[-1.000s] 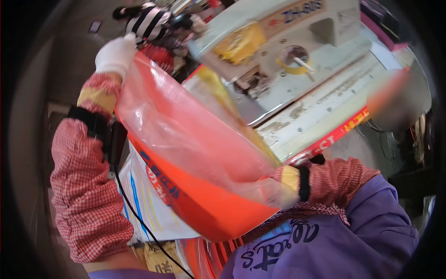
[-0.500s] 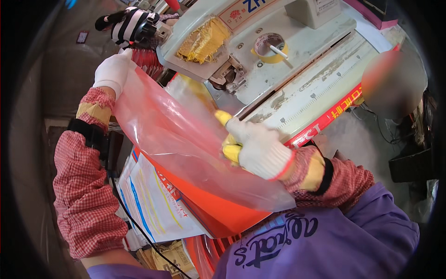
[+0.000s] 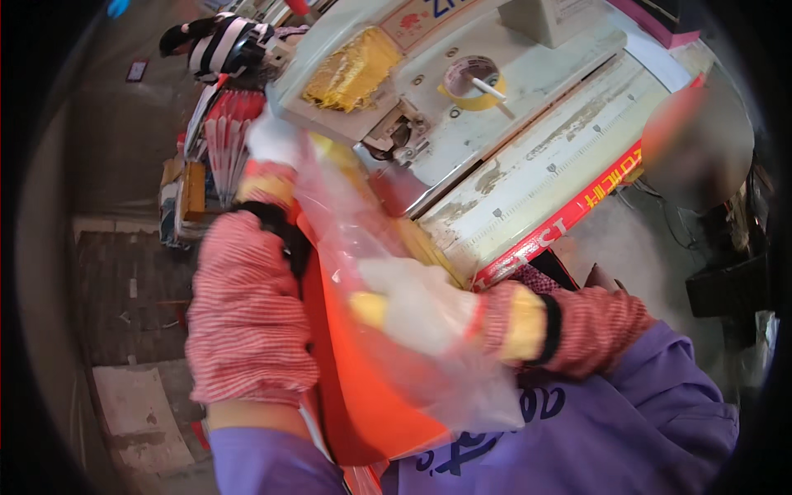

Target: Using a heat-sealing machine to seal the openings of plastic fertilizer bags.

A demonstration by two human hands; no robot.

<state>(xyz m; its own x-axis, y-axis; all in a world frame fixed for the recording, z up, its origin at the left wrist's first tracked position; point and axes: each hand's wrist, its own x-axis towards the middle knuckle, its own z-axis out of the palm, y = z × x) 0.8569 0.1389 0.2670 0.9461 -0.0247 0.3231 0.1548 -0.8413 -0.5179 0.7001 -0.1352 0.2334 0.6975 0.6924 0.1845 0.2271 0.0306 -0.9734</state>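
My left hand (image 3: 273,139), in a white glove and blurred, holds the far end of a pinkish clear plastic sheet (image 3: 326,198) beside a pale grey machine (image 3: 330,124). From there the sheet slopes down toward my body. My right hand (image 3: 417,304), white-gloved with a yellow fingertip, lies against the sheet's near half, in front of the machine's bed. Motion smears its fingers, so their grip is hard to read. Under the plastic, bright orange sheets (image 3: 363,396) rest close to my purple shirt.
A yellow-edged tape roll (image 3: 474,82) with a white stick sits on the machine. Yellow woven cloth (image 3: 355,70) covers part of its head. A pale ruled bed (image 3: 544,173) with a red front strip runs right. Red folded packs (image 3: 227,136) stand behind my left hand.
My left hand has moved right and slightly down, closer to the machine, bringing the plastic along. My right hand has come down and left. The white printed sheet is now mostly hidden behind my left arm.
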